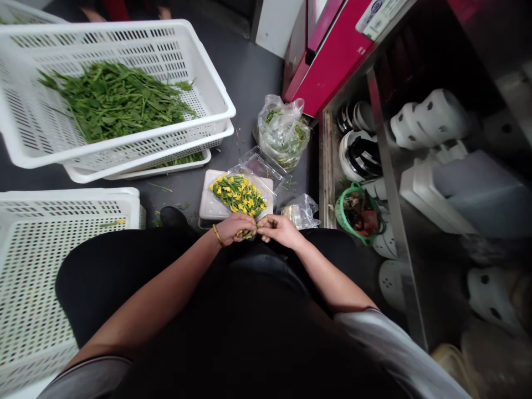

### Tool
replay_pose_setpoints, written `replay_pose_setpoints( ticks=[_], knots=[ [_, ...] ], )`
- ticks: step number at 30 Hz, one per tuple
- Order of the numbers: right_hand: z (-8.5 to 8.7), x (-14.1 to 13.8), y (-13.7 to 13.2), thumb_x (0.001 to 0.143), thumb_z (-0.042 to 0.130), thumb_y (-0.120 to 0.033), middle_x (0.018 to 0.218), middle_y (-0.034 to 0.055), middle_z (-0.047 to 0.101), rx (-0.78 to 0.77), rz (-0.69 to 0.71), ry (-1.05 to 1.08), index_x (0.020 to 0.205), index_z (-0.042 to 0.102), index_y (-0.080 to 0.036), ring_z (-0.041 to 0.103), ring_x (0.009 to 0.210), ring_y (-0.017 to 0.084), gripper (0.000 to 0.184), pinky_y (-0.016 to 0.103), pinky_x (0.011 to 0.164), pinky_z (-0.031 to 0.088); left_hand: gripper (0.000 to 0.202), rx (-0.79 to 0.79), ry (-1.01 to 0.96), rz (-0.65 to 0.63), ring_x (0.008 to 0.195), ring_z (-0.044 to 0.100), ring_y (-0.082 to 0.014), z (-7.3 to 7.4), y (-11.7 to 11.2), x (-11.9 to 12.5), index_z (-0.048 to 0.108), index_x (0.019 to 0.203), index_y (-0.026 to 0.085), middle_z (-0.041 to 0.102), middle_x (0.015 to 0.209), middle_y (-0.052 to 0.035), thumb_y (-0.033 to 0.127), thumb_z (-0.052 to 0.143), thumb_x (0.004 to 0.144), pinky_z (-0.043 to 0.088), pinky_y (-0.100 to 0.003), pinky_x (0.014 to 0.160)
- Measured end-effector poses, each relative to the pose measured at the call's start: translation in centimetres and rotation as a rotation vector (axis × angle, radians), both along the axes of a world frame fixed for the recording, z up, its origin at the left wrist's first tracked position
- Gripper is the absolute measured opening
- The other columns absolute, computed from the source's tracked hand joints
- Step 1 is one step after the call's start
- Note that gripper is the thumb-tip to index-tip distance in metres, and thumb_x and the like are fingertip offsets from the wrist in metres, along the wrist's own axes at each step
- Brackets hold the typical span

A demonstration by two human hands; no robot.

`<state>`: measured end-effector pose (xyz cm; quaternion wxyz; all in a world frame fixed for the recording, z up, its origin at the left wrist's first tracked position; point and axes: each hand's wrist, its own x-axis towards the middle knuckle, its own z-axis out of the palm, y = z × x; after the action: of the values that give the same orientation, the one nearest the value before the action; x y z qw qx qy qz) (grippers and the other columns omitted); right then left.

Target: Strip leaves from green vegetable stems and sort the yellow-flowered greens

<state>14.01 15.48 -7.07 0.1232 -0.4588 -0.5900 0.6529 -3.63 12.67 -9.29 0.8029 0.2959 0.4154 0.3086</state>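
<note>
My left hand (236, 228), with a yellow band at the wrist, is closed around a small bunch of flowering greens (248, 235). Yellow buds and green stems poke out below its fingers. Close beside it, my right hand (282, 230) pinches thumb and fingers together at the end of the same bunch; the exact grip is partly hidden. Just beyond both hands lies a heap of yellow-flowered stems (239, 194) in a clear plastic box. This box rests on a white foam-like block (208, 206), with its transparent lid (266, 166) folded back.
Large white crates (208, 66) stand at the left, the top one holding leafy greens (120, 100). Another white crate (25, 244) sits by my left leg. Beyond the box are a bag of greens (282, 133) and a smaller plastic bag (305, 210). Right: a green basket (341, 213) and metal shelving.
</note>
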Motion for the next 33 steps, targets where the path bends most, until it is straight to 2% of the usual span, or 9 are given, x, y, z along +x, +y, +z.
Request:
replay_pose_setpoints(
  ticks=[3, 7, 10, 13, 17, 21, 24, 28, 33],
  knots=[
    [0.6, 0.1, 0.0, 0.070, 0.066, -0.041, 0.058, -0.0022, 0.056, 0.128, 0.012, -0.027, 0.073, 0.059, -0.018, 0.054, 0.050, 0.011, 0.025, 0.024, 0.052, 0.046, 0.016, -0.013, -0.129, -0.003, 0.033, 0.026, -0.0043, 0.0, -0.1, 0.1, 0.057, 0.052, 0.014, 0.039, 0.042, 0.0014, 0.025, 0.065, 0.060, 0.009, -0.018, 0.031],
    [2.0, 0.4, 0.6, 0.078, 0.060, -0.036, 0.066, 0.0004, 0.056, 0.476, 0.122, -0.149, 0.073, 0.063, -0.018, 0.053, 0.060, 0.011, 0.019, 0.023, 0.059, 0.043, 0.020, -0.013, -0.249, -0.041, 0.038, 0.035, -0.0057, -0.1, -0.3, 0.1, 0.055, 0.061, 0.012, 0.059, 0.061, -0.0082, 0.029, 0.063, 0.067, 0.014, -0.018, 0.031],
    [3.0, 0.6, 0.8, 0.080, 0.057, -0.032, 0.072, 0.0023, 0.058, 0.681, 0.168, -0.227, 0.074, 0.064, -0.019, 0.054, 0.068, 0.013, 0.016, 0.024, 0.066, 0.042, 0.026, -0.002, -0.226, -0.044, 0.037, 0.036, -0.0046, -0.2, -0.5, 0.1, 0.054, 0.065, 0.012, 0.057, 0.057, -0.0063, 0.034, 0.067, 0.069, 0.015, -0.016, 0.032],
    [3.4, 0.4, -0.1, 0.083, 0.054, -0.030, 0.078, 0.0050, 0.059, 0.805, 0.177, -0.284, 0.079, 0.064, -0.019, 0.056, 0.074, 0.015, 0.016, 0.025, 0.070, 0.042, 0.033, -0.023, -0.161, 0.083, 0.035, 0.031, -0.0017, -0.4, -0.5, 0.3, 0.050, 0.061, 0.013, 0.046, 0.047, 0.0023, 0.036, 0.074, 0.064, 0.013, -0.013, 0.032],
    [3.1, -0.4, -2.5, 0.088, 0.045, -0.032, 0.083, 0.0078, 0.059, 0.893, 0.226, -0.429, 0.084, 0.065, -0.019, 0.056, 0.075, 0.015, 0.024, 0.024, 0.066, 0.041, 0.038, -0.060, -0.197, 0.309, 0.035, 0.029, -0.0002, -0.5, -0.1, 0.6, 0.047, 0.062, 0.013, 0.044, 0.049, 0.0046, 0.037, 0.076, 0.061, 0.015, -0.011, 0.032],
    [2.7, 0.3, -2.1, 0.085, 0.049, -0.041, 0.079, 0.0059, 0.063, 0.764, 0.418, -0.508, 0.080, 0.066, -0.020, 0.057, 0.070, 0.015, 0.027, 0.023, 0.061, 0.038, 0.031, -0.087, -0.288, 0.506, 0.038, 0.034, -0.0023, -0.6, 0.4, -0.6, 0.047, 0.065, 0.014, 0.044, 0.051, 0.0046, 0.031, 0.073, 0.064, 0.020, -0.012, 0.032],
    [1.4, 1.2, 1.4, 0.079, 0.057, -0.048, 0.073, 0.0033, 0.065, 0.585, 0.486, -0.564, 0.078, 0.068, -0.022, 0.058, 0.065, 0.015, 0.028, 0.023, 0.061, 0.038, 0.019, -0.056, -0.392, 0.431, 0.041, 0.041, -0.0062, -0.6, 0.7, -1.9, 0.054, 0.072, 0.014, 0.048, 0.053, 0.0020, 0.028, 0.067, 0.067, 0.023, -0.014, 0.033],
    [-2.8, -0.4, 7.0, 0.083, 0.052, -0.035, 0.087, 0.0056, 0.068, 0.634, 0.259, -0.731, 0.088, 0.067, -0.020, 0.061, 0.079, 0.017, 0.021, 0.024, 0.068, 0.039, 0.022, -0.051, -0.426, 0.342, 0.049, 0.052, -0.0131, -0.6, 0.8, -2.4, 0.061, 0.077, 0.012, 0.055, 0.059, -0.0032, 0.031, 0.063, 0.067, 0.025, -0.017, 0.031],
    [-6.7, -3.1, 9.5, 0.075, 0.058, -0.027, 0.084, 0.0070, 0.068, 0.554, 0.267, -0.829, 0.080, 0.067, -0.018, 0.060, 0.078, 0.017, 0.014, 0.024, 0.066, 0.040, 0.023, -0.024, -0.390, 0.391, 0.044, 0.047, -0.0092, -1.0, 0.9, -2.1, 0.057, 0.070, 0.013, 0.051, 0.057, -0.0007, 0.032, 0.067, 0.066, 0.023, -0.016, 0.031]
  ],
)
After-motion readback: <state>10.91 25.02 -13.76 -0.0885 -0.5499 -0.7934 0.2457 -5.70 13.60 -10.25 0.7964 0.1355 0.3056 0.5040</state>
